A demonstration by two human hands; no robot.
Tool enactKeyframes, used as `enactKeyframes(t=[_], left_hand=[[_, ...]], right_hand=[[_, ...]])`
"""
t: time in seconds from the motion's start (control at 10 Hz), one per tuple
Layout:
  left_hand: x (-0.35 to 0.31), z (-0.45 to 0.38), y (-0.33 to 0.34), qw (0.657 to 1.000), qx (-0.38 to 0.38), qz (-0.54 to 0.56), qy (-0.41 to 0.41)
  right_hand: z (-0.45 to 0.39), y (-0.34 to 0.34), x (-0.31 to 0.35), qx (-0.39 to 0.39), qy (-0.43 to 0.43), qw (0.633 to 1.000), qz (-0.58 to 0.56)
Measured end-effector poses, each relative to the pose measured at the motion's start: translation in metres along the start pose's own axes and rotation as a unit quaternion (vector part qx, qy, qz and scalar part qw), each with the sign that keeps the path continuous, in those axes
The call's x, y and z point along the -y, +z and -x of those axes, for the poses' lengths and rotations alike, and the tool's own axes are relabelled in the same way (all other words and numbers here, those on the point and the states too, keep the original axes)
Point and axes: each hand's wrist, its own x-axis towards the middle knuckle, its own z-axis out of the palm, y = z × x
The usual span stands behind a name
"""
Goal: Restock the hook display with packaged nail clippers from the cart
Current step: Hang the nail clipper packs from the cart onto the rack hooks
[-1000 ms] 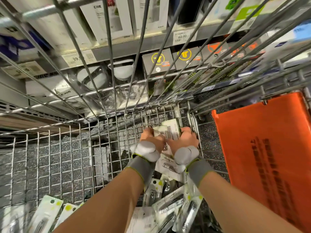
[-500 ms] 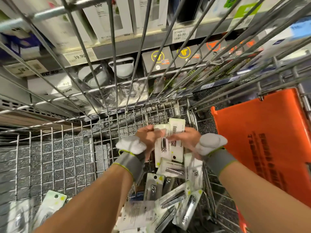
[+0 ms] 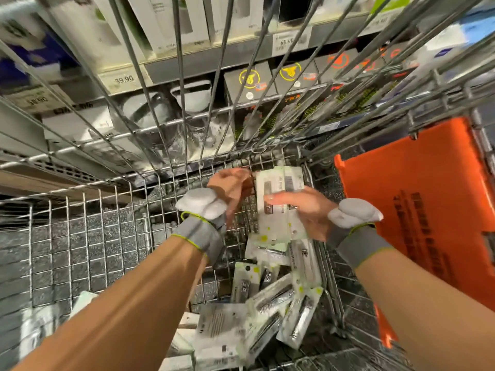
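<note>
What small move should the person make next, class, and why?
Probably lift the right hand up out of the wire cart. Its grip already holds a stack of packaged nail clippers, the left hand beside it holds nothing, and more packs lie loose below; no hook display is in view.

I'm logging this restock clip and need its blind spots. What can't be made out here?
- Hook display: not in the head view at all.
- Count of white carded nail clipper packs gripped by the right hand: they overlap and fingers cover them.
- Left hand: fingers face away and are motion-blurred, so any hold is unclear.
- Print on the orange plastic crate: blurred, cut by the right edge.
</note>
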Motion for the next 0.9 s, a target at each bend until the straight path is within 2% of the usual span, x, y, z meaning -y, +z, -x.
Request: enactKeyframes(t=[0.1,0.2,0.3,0.4,0.5,0.6,0.7,0.8,0.9], left_hand=[[0.016,0.007,-0.010,0.972,-0.053,-0.221,0.054],[0.049,0.006,-0.018,0.762,0.020,-0.634,0.129],[0.073,0.006,-0.023,0.524,0.156,-0.826,0.136],[0.081,0.019,-0.029,0.491,0.150,-0.840,0.178],[0.082,0.033,-0.022,0.468,0.150,-0.836,0.243],[0.076,0.036,-0.010,0.503,0.073,-0.807,0.301],[0.071,0.041,-0.006,0.585,0.128,-0.793,0.110],[0.058,0.046,-0.013,0.687,0.127,-0.713,0.052],[0.032,0.054,-0.024,0.811,0.104,-0.576,0.026]], right_hand=[[0.000,-0.005,0.003,-0.022,0.013,0.999,-0.024],[0.001,-0.006,0.007,-0.021,0.041,0.997,-0.057],[0.004,-0.008,0.011,0.012,0.068,0.991,-0.113],[0.004,-0.006,0.011,-0.003,0.066,0.984,-0.164],[0.004,-0.004,0.011,-0.035,0.076,0.983,-0.165],[0.010,0.001,0.016,-0.010,0.078,0.982,-0.172],[0.016,0.005,0.020,-0.008,0.068,0.985,-0.159],[0.031,0.010,0.031,0.017,0.044,0.986,-0.157],[0.041,0.014,0.040,0.039,0.031,0.990,-0.135]])
